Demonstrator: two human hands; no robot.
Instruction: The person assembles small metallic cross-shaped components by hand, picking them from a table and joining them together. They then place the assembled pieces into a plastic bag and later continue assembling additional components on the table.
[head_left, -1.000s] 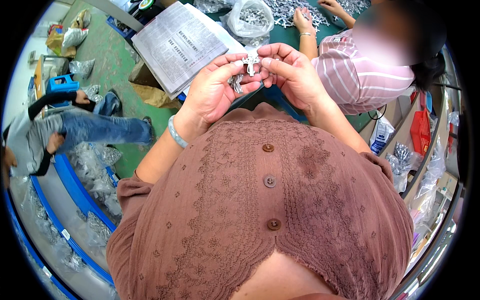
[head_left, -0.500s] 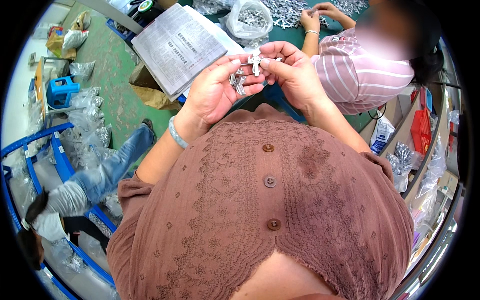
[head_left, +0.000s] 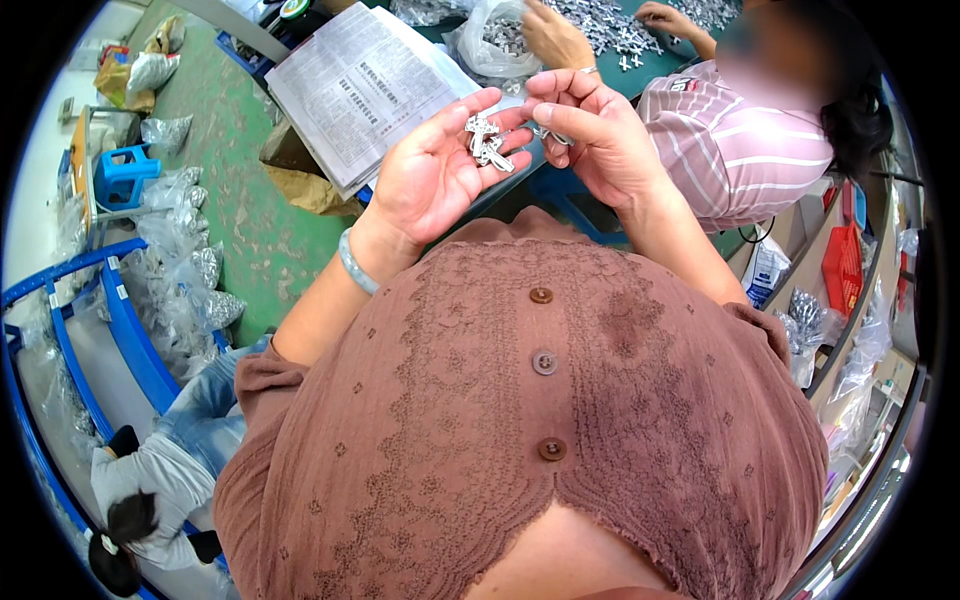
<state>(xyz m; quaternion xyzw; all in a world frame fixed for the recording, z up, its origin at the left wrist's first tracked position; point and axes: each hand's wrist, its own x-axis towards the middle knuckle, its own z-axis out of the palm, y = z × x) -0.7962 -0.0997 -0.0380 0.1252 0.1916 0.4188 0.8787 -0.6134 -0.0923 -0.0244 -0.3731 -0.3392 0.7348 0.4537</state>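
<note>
Crosses (head_left: 487, 143) in the left hand (head_left: 430, 175)

Silver cross-shaped pieces (head_left: 487, 146) on upturned left hand (head_left: 432, 172)

Gap is left between left hand (head_left: 430, 175) and right hand (head_left: 595, 130), closed off bodyward by brown blouse (head_left: 470, 370). Way ahead blocked by plastic bag (head_left: 492, 62), co-worker's hand (head_left: 557, 40); right side by striped shirt (head_left: 740, 155); left front covered by newspaper (head_left: 360, 95).

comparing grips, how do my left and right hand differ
The left hand lies open, palm up; the right hand is curled. Silver crosses lie on the left hand; the right hand holds a silver piece. The left hand wears a wrist bracelet; the right hand none. Both hands are bare.
</note>
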